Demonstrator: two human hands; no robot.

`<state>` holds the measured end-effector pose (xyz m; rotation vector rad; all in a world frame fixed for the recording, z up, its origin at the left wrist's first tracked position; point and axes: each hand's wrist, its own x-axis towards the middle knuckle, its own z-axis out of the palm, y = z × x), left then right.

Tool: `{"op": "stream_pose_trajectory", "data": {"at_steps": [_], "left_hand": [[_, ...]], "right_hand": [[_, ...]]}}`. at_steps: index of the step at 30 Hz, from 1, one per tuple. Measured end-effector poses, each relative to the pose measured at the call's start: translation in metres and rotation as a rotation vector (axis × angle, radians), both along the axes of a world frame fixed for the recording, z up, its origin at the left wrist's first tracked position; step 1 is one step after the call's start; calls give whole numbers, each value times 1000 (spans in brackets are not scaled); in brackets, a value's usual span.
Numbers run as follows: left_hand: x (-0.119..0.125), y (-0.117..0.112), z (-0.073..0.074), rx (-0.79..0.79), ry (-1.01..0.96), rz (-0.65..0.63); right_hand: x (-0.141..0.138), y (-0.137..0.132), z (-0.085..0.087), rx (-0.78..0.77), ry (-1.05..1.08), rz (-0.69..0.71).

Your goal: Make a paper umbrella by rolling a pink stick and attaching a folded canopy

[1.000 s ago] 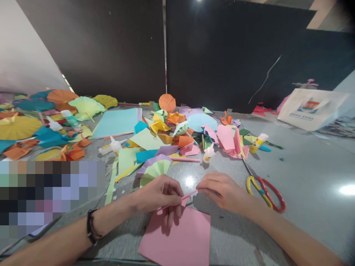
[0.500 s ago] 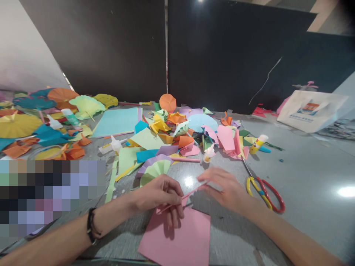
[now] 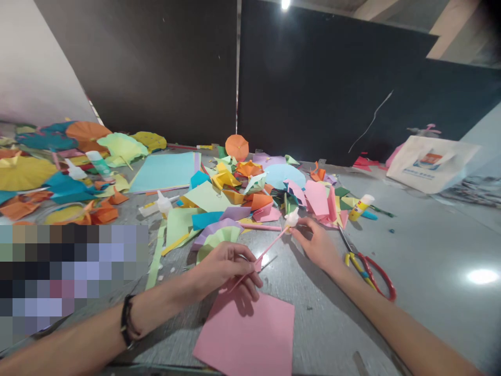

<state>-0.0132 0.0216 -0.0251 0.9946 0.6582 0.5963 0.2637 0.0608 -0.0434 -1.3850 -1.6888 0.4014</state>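
My left hand is closed on a thin pink rolled paper stick, which slants up and to the right. It hovers over the upper corner of a pink paper square lying flat on the grey table. My right hand is stretched forward, and its fingertips pinch the base of a small white glue bottle. The stick's far tip ends right beside that bottle.
Red and yellow scissors lie just right of my right wrist. Behind them is a yellow glue stick. Coloured paper scraps and folded pieces crowd the middle, with paper umbrellas at the left. A white tote bag lies far right.
My right hand let go of the stick's end and reached forward to the small glue bottle. My left hand kept the stick and shifted slightly up.
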Motion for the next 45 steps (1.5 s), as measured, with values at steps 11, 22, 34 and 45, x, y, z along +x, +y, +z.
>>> {"op": "stream_pose_trajectory", "data": {"at_steps": [11,22,34,45], "left_hand": [[-1,4,-5,-21,-1,39],[0,3,-4,-39,-29,20],[2,2,-4,-35,-14,15],[1,2,-7,-41,-15,16]], "right_hand": [[2,-17,17,169,113,-41],[16,-39,46,553,-489,75],[3,-39,42,254,-505,192],[-3,-39,33,247,-412,185]]}}
